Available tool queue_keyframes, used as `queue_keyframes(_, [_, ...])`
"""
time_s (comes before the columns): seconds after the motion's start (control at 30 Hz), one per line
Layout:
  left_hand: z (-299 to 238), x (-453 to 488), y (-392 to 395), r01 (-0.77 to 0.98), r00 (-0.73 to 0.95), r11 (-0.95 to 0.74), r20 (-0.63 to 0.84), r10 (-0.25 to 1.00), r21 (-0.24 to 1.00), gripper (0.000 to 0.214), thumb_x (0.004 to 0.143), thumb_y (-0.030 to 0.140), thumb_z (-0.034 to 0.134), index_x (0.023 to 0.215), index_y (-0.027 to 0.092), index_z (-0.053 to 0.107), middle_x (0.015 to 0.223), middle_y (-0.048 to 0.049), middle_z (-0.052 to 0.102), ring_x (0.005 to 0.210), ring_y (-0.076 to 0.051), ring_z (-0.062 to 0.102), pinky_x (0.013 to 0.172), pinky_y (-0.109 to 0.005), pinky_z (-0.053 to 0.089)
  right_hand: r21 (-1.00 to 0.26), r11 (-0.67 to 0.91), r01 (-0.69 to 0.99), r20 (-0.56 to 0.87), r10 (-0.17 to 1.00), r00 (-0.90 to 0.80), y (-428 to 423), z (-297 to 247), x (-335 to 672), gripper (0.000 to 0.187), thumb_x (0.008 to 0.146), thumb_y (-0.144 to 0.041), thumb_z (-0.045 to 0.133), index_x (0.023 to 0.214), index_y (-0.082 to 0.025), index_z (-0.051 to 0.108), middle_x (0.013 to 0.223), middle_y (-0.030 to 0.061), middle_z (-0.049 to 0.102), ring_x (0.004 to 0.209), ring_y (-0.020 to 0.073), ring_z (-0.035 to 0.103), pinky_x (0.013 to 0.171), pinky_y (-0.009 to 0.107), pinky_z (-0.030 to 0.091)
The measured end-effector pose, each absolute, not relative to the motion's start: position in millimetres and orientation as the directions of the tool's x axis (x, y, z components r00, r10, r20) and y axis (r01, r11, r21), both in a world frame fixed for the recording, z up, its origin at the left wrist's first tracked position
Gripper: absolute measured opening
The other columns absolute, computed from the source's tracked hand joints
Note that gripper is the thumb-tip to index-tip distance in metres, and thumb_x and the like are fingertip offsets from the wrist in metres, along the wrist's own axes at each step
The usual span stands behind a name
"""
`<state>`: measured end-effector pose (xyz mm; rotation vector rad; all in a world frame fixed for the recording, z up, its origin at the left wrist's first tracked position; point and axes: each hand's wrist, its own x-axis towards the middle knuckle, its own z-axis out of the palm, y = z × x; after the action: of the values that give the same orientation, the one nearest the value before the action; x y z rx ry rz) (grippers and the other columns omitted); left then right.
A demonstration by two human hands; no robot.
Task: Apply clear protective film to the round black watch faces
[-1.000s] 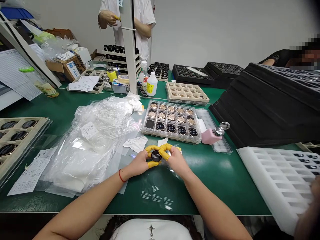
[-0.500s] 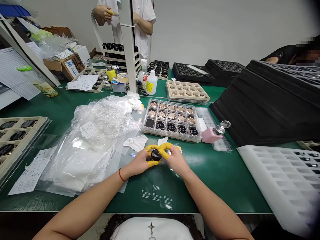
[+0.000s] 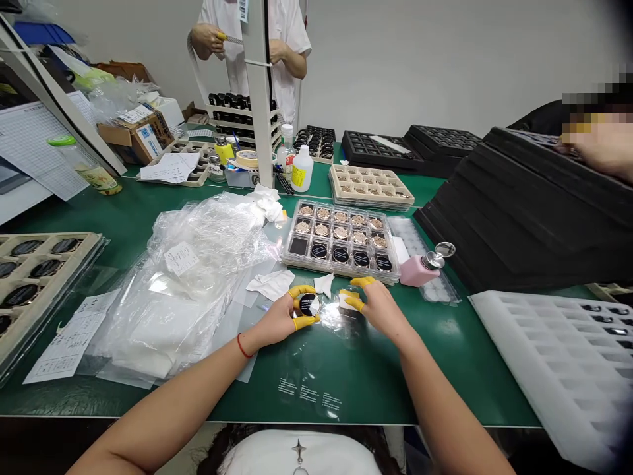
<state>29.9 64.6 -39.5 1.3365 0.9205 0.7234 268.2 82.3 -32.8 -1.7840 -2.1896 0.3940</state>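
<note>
My left hand [image 3: 279,318], in yellow finger cots, grips a round watch case [image 3: 309,304] by its rim between thumb and forefinger. The case's black lettered face is turned up, with a bright reflection across it. Away from it, my right hand [image 3: 380,305] has thumb and forefinger apart at a small yellow-and-white block [image 3: 349,300]. Whether the fingers touch the block I cannot tell. Beyond the hands stands a clear compartment tray [image 3: 341,267] with gold-coloured watch parts and, in its nearest row, black lettered discs. White tissue [image 3: 271,285] lies beside my left hand.
Clear plastic bags [image 3: 192,297] cover the left-centre table. A pink pump bottle [image 3: 419,272] with its metal lid up stands right of the tray. Stacked black trays [image 3: 519,231] and a white foam tray [image 3: 544,356] take up the right. Clear film with printed lettering [image 3: 309,392] lies near the front edge.
My right hand has let go of the watch case and moved right to the small block. My left hand still holds the case. A co-worker's hand has appeared above the black trays.
</note>
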Motion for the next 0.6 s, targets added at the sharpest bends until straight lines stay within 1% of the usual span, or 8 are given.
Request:
queue_keyframes(0.1, [-37.1,29.4,64.0,0.090,0.488,0.124,-0.153,0.859,0.988,0.050,0.073,0.031,0.068,0.118,0.024,0.046,0.091,-0.0022,0.061,0.081,-0.016,0.057,0.075,-0.029,0.045,-0.302,0.123,0.945,-0.058,0.987,-0.147,80.9,-49.8,284.3,0.038,0.077,-0.027,0.061,0.112,-0.014,0.057,0.104,0.0136,0.059,0.095,0.0281,0.050,0.083,0.038,0.040])
queue_keyframes(0.17, [-35.6,29.5,63.5,0.099,0.493,0.117,-0.151,0.857,0.988,0.050,0.073,0.030,0.068,0.118,0.023,0.046,0.091,-0.0024,0.061,0.081,-0.016,0.057,0.075,-0.029,0.045,-0.305,0.107,0.946,-0.054,0.990,-0.130,79.4,-58.5,286.5,0.037,0.077,-0.029,0.061,0.110,-0.014,0.057,0.100,0.0129,0.059,0.093,0.0274,0.049,0.082,0.038,0.040])
queue_keyframes(0.23, [-34.2,29.9,62.9,0.093,0.500,0.114,-0.145,0.854,0.989,0.050,0.073,0.029,0.068,0.117,0.023,0.046,0.091,-0.0026,0.062,0.080,-0.016,0.057,0.074,-0.029,0.044,-0.321,0.102,0.942,-0.024,0.993,-0.116,78.6,-61.3,284.9,0.026,0.077,-0.029,0.060,0.099,-0.015,0.061,0.094,0.0115,0.059,0.089,0.0270,0.049,0.079,0.038,0.041])
queue_keyframes(0.3, [-33.0,30.5,62.2,0.083,0.502,0.120,-0.146,0.852,0.989,0.050,0.073,0.029,0.068,0.117,0.022,0.045,0.090,-0.0025,0.062,0.079,-0.016,0.057,0.073,-0.029,0.044,-0.383,0.107,0.918,0.027,0.994,-0.105,77.4,-57.8,280.5,0.014,0.079,-0.029,0.056,0.086,-0.017,0.061,0.089,0.0103,0.059,0.087,0.0264,0.049,0.077,0.037,0.041])
queue_keyframes(0.37, [-32.1,31.2,61.5,0.078,0.506,0.133,-0.154,0.849,0.988,0.049,0.074,0.030,0.067,0.117,0.022,0.045,0.087,-0.0021,0.062,0.078,-0.015,0.058,0.072,-0.028,0.045,-0.521,0.125,0.844,0.100,0.991,-0.085,73.5,-49.3,272.0,0.014,0.083,-0.029,0.050,0.084,-0.018,0.059,0.088,0.0086,0.060,0.086,0.0245,0.051,0.076,0.037,0.041])
queue_keyframes(0.47, [-32.7,31.8,60.4,0.064,0.504,0.130,-0.144,0.852,0.989,0.050,0.073,0.029,0.068,0.117,0.020,0.045,0.087,-0.0025,0.062,0.078,-0.015,0.058,0.072,-0.028,0.045,-0.703,0.221,0.676,0.230,0.970,-0.078,60.2,-32.7,248.7,0.017,0.087,-0.031,0.045,0.096,-0.020,0.055,0.091,0.0061,0.059,0.085,0.0209,0.053,0.076,0.034,0.042])
queue_keyframes(0.53, [-35.2,31.7,59.8,0.037,0.507,0.114,-0.118,0.854,0.993,0.051,0.073,0.029,0.068,0.118,0.020,0.045,0.093,-0.0039,0.062,0.081,-0.016,0.059,0.074,-0.028,0.046,-0.698,0.351,0.624,0.309,0.934,-0.180,49.6,-24.4,228.7,0.017,0.089,-0.030,0.043,0.097,-0.022,0.056,0.092,0.0058,0.058,0.085,0.0201,0.052,0.075,0.033,0.042])
queue_keyframes(0.6, [-38.9,31.1,59.7,0.007,0.511,0.093,-0.084,0.856,0.996,0.050,0.073,0.027,0.067,0.117,0.020,0.046,0.100,-0.0051,0.061,0.085,-0.017,0.059,0.076,-0.029,0.046,-0.610,0.473,0.636,0.357,0.880,-0.313,42.6,-21.6,210.7,0.017,0.090,-0.026,0.041,0.094,-0.023,0.058,0.088,0.0061,0.059,0.084,0.0209,0.050,0.074,0.034,0.040])
